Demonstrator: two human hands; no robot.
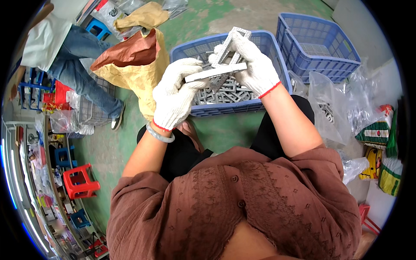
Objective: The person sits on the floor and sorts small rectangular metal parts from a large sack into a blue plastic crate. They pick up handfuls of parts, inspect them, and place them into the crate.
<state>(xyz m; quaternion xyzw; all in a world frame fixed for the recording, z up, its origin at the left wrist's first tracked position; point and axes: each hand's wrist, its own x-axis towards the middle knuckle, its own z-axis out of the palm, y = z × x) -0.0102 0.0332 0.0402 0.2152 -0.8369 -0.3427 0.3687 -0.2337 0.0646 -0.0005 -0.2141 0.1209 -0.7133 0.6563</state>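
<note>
My left hand (174, 94), in a white knit glove with a red cuff, is closed on one end of a long, narrow, light-grey metal bar (216, 73). Gloved the same way, my right hand (258, 69) grips grey metal frame pieces (228, 45), which stick up between thumb and fingers. The bar's far end reaches my right palm; whether it is held there too, I cannot tell. Both hands are above a blue plastic crate (234, 108) holding many small grey metal parts (227, 93). My fingers partly hide the pieces.
An open brown paper sack (147, 84) stands left of the crate. A second blue crate (320, 54) is at the far right, near clear plastic bags (327, 99). At left are a person's jeans-clad legs (86, 65), a red stool (81, 181) and shelving.
</note>
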